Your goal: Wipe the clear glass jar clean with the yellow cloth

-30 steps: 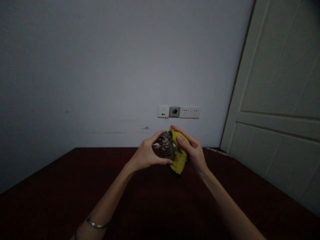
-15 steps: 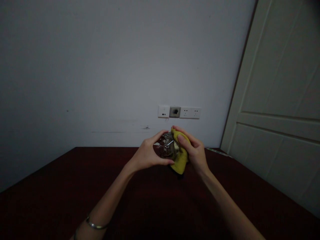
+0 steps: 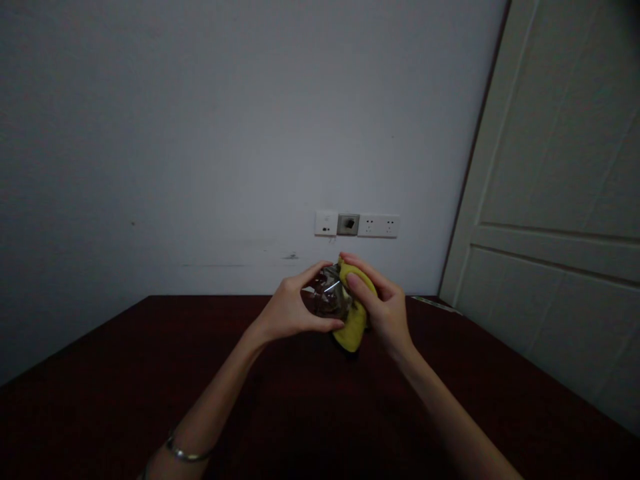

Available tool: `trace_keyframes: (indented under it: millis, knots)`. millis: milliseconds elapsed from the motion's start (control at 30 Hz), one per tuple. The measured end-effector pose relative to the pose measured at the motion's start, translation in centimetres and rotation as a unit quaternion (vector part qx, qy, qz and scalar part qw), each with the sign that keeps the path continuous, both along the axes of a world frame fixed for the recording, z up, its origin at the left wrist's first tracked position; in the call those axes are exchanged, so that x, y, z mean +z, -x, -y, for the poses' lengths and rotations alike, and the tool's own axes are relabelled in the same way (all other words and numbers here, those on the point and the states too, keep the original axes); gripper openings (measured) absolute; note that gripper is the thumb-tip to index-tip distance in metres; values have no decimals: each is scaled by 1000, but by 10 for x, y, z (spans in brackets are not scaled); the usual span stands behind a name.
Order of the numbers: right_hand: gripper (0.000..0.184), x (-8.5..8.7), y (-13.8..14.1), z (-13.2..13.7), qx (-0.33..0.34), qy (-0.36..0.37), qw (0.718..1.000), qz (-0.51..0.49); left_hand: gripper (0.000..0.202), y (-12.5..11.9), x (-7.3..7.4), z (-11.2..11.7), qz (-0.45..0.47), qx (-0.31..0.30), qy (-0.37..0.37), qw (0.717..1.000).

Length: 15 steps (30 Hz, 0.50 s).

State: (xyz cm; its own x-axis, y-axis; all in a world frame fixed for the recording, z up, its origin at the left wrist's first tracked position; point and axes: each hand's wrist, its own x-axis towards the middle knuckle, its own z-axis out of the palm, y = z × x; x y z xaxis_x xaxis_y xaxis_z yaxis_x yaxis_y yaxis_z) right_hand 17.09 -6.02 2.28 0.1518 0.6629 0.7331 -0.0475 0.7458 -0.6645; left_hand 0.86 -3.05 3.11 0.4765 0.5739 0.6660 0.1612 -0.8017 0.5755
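Observation:
A clear glass vessel (image 3: 327, 293), perhaps a cup or bowl, is held on its side above the table. My left hand (image 3: 290, 305) grips it from the left, thumb below and fingers over the top. On its right side a yellow cloth (image 3: 356, 325) presses against the glass, its lower end hanging down with a dark edge. My right hand (image 3: 383, 300) is closed on this cloth, thumb on the near face. The glass's right end is hidden behind cloth and fingers.
Beneath my arms spreads a dark red table (image 3: 200, 373). Its far edge meets a pale wall (image 3: 200, 133) with a row of sockets (image 3: 357, 225). A panelled door (image 3: 550, 200) stands at the right. A thin strip (image 3: 435, 305) lies at the table's far right edge.
Both hands, with the glass and the cloth, have shifted slightly left in view. The cloth's hanging end has swung a little left. Both grips stay the same.

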Motion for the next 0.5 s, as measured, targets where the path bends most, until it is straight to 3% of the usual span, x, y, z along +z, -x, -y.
trace_keyframes:
  millis: [167,233,400,500]
  knots:
    - [24,5,1,13,-40,-142,981,125,79,-2,-3,-1,52,-18,99,994]
    - [23,7,-1,11,-42,-132,983,120,79,-3,-2,1,57,-21,107,992]
    - [21,8,-5,4,-37,-27,998,49,81,-3,2,7,33,-5,113,993]
    - [20,8,-2,10,-57,-82,990,104,75,-4,3,5,36,7,108,994]
